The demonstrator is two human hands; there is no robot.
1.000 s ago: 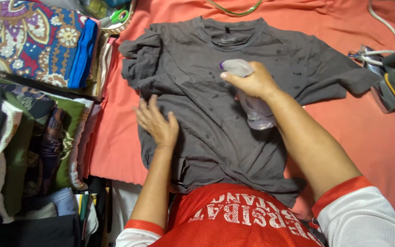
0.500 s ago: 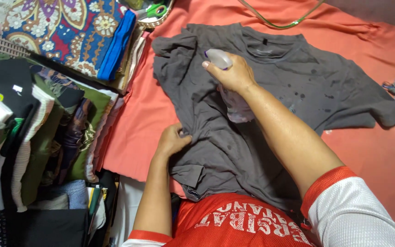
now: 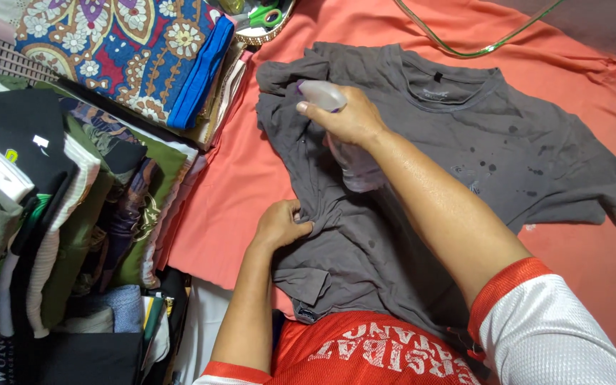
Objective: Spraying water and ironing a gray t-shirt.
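Head view, one entry: your right hand [image 3: 351, 117] closed round a clear spray bottle [image 3: 340, 132], nozzle left, over the grey T-shirt [image 3: 422, 178] spread on the coral cloth [image 3: 237, 185], your left hand [image 3: 279, 224] pinching its near-left edge, seemingly to hold it taut.

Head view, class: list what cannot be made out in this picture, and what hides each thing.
- Spray bottle: its middle is hidden by the right hand.
- Grey T-shirt: its hem is covered by the right arm and red jersey.
- Scissors: cut off by the top edge.
- Left hand: its fingertips are buried in bunched cloth.
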